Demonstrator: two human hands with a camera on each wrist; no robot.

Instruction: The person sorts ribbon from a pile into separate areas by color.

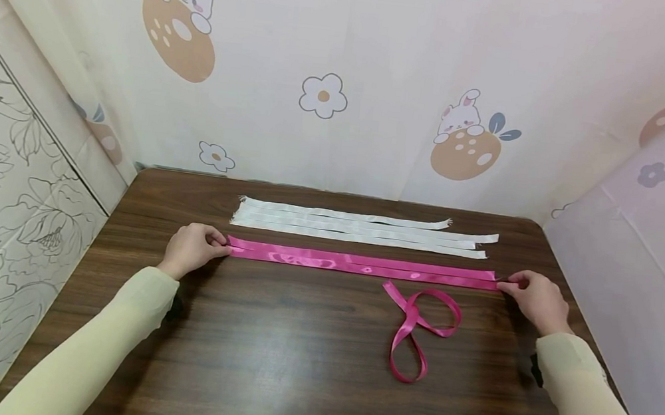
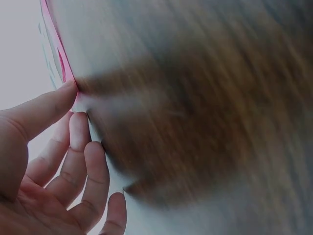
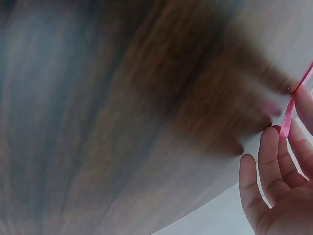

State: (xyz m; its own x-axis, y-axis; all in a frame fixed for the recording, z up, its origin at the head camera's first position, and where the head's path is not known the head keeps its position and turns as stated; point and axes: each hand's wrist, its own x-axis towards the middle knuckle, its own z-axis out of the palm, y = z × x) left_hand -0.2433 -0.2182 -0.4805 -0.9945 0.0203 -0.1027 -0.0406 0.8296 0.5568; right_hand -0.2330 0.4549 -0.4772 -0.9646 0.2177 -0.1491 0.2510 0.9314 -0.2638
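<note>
Two pink satin ribbons lie straight and side by side across the table, the farther pink ribbon (image 1: 435, 269) running along the nearer pink ribbon (image 1: 422, 277). At their left end my left hand (image 1: 193, 247) pinches the nearer ribbon between thumb and index finger. My right hand (image 1: 537, 299) pinches that ribbon's right end; in the right wrist view a short pink tail (image 3: 288, 117) sticks out past the thumb. The left wrist view has the left thumb (image 2: 54, 105) right at the ribbon's end, close over the tabletop, with the other fingers loosely bent.
Several white ribbons (image 1: 360, 235) with frayed ends lie in parallel behind the pink ones. Nearer to me, a loose pink ribbon (image 1: 412, 315) lies looped on the dark wooden table (image 1: 269, 362). A patterned curtain (image 1: 375, 138) hangs behind the table's far edge.
</note>
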